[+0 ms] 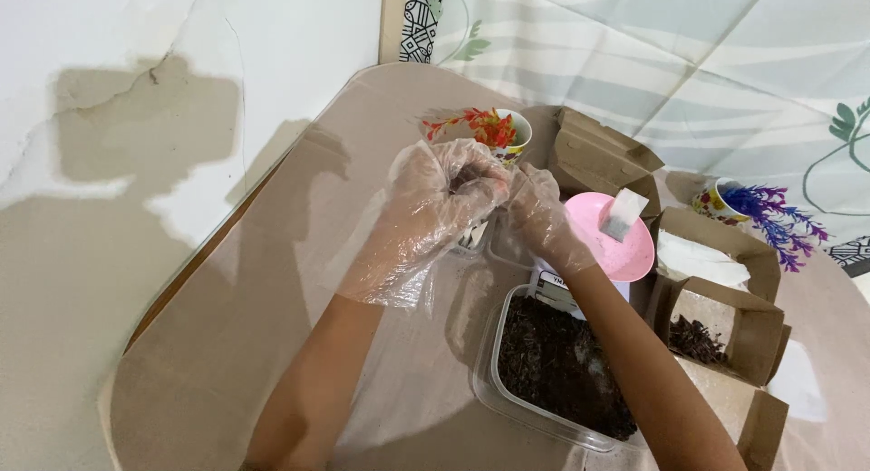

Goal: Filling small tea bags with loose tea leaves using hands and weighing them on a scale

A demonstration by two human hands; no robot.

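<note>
Along the wall, the rounded table is showing wide bare room on its left half, its curved edge running just beside the wall; the right half is crowded. Near the front edge a clear tub of dark loose bits is sitting under the right forearm. Brown cardboard boxes are standing open to the right: one holding dark bits, one holding white paper, one behind. A pink dish is carrying a small white sachet. Above the table's middle, the gloved left hand is curling its fingers closed, meeting the gloved right hand, whose fingertips are pressing together; whatever they are pinching is too hidden to tell.
</note>
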